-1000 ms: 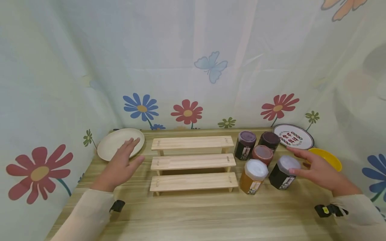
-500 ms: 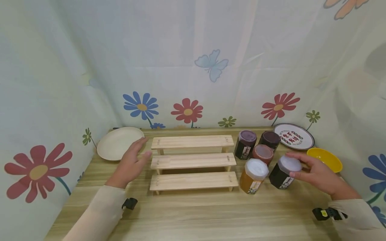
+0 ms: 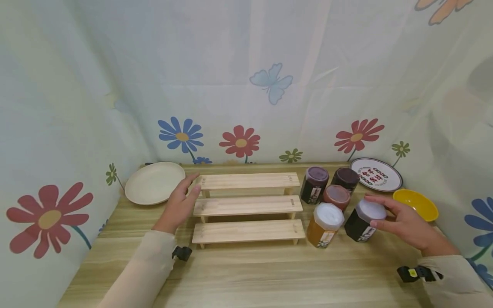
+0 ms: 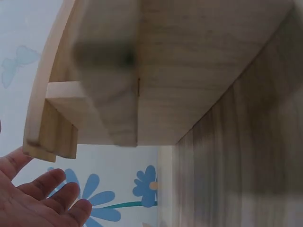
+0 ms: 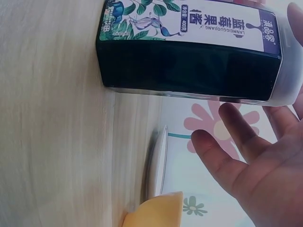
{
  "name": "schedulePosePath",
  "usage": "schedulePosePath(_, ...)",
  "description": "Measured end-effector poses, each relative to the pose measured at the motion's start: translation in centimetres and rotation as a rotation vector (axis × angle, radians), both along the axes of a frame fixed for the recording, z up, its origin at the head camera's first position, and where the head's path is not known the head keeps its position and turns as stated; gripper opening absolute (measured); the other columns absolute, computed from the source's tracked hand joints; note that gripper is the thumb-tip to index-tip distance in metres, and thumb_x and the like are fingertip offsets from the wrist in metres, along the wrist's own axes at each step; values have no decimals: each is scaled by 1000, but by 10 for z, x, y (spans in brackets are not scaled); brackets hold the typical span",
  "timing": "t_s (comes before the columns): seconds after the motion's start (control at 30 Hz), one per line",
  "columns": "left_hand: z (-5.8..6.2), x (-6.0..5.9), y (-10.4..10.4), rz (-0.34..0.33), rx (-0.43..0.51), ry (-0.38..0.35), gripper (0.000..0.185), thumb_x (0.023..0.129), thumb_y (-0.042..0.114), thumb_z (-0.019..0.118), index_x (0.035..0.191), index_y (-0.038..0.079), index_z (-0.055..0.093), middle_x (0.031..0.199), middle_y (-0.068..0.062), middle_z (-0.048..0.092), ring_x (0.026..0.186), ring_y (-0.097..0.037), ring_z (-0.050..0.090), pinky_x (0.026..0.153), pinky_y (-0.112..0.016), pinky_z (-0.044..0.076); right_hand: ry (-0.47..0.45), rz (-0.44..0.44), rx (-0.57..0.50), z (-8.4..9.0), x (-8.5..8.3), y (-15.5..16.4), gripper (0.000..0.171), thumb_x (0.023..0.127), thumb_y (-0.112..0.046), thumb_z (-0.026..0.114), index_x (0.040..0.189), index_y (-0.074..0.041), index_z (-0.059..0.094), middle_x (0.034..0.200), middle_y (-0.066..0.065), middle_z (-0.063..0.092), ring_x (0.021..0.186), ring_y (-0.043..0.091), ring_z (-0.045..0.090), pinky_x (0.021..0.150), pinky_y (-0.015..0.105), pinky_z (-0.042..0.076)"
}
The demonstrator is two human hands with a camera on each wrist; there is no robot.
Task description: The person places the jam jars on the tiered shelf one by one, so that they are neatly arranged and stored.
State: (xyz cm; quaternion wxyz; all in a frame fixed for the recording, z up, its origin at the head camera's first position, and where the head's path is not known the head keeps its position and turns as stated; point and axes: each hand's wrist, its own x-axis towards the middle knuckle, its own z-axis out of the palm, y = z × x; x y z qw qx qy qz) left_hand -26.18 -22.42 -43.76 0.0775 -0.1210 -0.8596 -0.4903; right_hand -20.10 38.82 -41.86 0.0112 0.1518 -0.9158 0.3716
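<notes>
A: Why is the left hand [image 3: 180,204] spread flat at the stepped wooden rack's [image 3: 246,206] nine o'clock end?

B: Likely steadying it. The right hand [image 3: 400,220] pinches the dark jar's [image 3: 361,222] white lid, at the rack's three o'clock on the counter [image 3: 269,273].

Your left hand [image 3: 180,206] flat, fingers straight, at left end of three-step wooden rack [image 3: 246,207]; fingertips near top step. Cream plate [image 3: 154,188] just left of it. Your right hand [image 3: 400,222] curls round white lid of dark jar [image 3: 363,220]. Amber jar [image 3: 324,225] just beside dark jar; three more jars behind. Patterned plate [image 3: 376,174] and yellow bowl [image 3: 416,204] at far right.
</notes>
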Motion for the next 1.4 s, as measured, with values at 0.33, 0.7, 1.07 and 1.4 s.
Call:
schedulePosePath(0.33,-9,-11,6,-3,94,-57,57,115,40,40,167,17,33,174,-14,24,160,-36,22,127,-55,23,-40,-41,25,2,-2,-2,66,95,-20,81,152,-3,52,152,27,48,110,12,57,85,15,51)
schedulePosePath(0.7,-13,-15,13,6,97,-49,54,115,37,41,167,19,34,173,-9,27,158,-33,27,124,-58,26,-49,-20,32,2,-1,-2,69,95,-19,81,154,-4,49,151,28,47,104,-3,54,84,18,53)
schedulePosePath(1.07,-17,-14,16,-31,162,-34,52,117,29,39,166,14,34,172,-14,28,157,-35,28,124,-59,26,-17,5,26,2,-1,-1,68,93,-14,82,152,-1,50,147,29,49,101,-3,56,81,21,55)
schedulePosePath(1.4,-24,-17,20,-19,207,-41,49,117,31,38,164,17,38,169,-13,33,140,-35,43,116,-57,32,-21,-43,55,3,-1,-2,69,92,-18,85,151,0,53,145,31,53,99,3,60,79,22,55)
